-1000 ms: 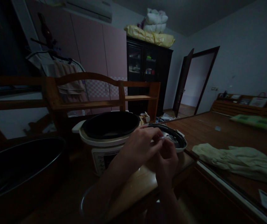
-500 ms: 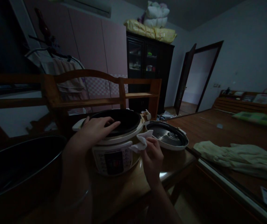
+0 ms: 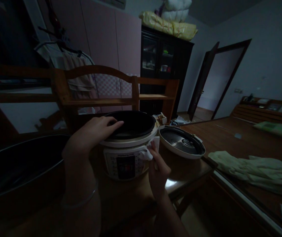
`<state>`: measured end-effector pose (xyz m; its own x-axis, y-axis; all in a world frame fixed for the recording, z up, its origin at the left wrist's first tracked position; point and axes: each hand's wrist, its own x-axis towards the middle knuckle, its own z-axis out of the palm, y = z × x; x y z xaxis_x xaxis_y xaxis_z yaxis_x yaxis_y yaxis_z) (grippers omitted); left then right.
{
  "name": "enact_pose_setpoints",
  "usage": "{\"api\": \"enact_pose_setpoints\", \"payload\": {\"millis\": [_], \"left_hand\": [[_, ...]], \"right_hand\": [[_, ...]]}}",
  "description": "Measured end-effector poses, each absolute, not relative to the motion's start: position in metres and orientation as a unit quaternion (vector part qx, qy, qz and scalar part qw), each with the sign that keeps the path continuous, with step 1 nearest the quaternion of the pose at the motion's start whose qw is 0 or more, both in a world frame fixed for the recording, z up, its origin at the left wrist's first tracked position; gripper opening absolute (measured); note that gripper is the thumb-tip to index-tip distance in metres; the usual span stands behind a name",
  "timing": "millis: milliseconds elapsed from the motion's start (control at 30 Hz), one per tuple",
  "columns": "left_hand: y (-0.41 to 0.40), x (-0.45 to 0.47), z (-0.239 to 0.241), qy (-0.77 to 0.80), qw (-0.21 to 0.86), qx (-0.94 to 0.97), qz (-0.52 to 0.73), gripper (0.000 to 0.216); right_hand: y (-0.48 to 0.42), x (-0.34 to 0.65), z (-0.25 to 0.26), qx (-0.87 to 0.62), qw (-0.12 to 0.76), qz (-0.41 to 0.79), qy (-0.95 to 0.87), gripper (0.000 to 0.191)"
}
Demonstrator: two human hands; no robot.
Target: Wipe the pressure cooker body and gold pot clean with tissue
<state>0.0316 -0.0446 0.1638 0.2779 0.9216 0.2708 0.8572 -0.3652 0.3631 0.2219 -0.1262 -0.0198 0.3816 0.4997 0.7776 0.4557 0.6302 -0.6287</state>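
The right hand (image 3: 159, 168) pinches a crumpled white tissue (image 3: 146, 154) in its fingers at the near right side of the round white cooker (image 3: 126, 164) on the brown wooden bench (image 3: 187, 171), the left hand (image 3: 91, 133), thumb and fingers apart, over its left rim.

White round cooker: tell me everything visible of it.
The white round cooker stands upright and uncovered on a glossy brown wooden table. It looks plastic, with a pale upper rim around a dark, round inner pot; the inside is too dark to read. Its front control panel has a black middle and unreadable small markings. The left hand lies over the left rim, contact unclear; the right hand holds a crumpled white cloth at the front right, seemingly against it.
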Motion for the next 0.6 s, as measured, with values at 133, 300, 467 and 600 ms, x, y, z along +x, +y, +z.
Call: {"api": "enact_pose_setpoints", "payload": {"millis": [133, 300, 467, 600], "left_hand": [[-0.041, 0.029, 0.161, 0.539, 0.054, 0.811, 0.219, 0.053], [-0.039, 0.028, 0.158, 0.547, 0.043, 0.808, 0.214, 0.053], [-0.039, 0.031, 0.158, 0.528, 0.017, 0.818, 0.226, 0.051], [-0.040, 0.032, 0.156, 0.541, 0.021, 0.811, 0.222, 0.051]], "right_hand": [[-0.130, 0.223, -0.043, -0.455, 0.696, 0.007, -0.555, 0.039], [-0.135, 0.223, -0.064, -0.476, 0.694, 0.022, -0.540, 0.037], [-0.140, 0.225, -0.065, -0.507, 0.687, 0.065, -0.516, 0.033], [-0.141, 0.229, -0.064, -0.559, 0.684, 0.128, -0.450, 0.029]]}}
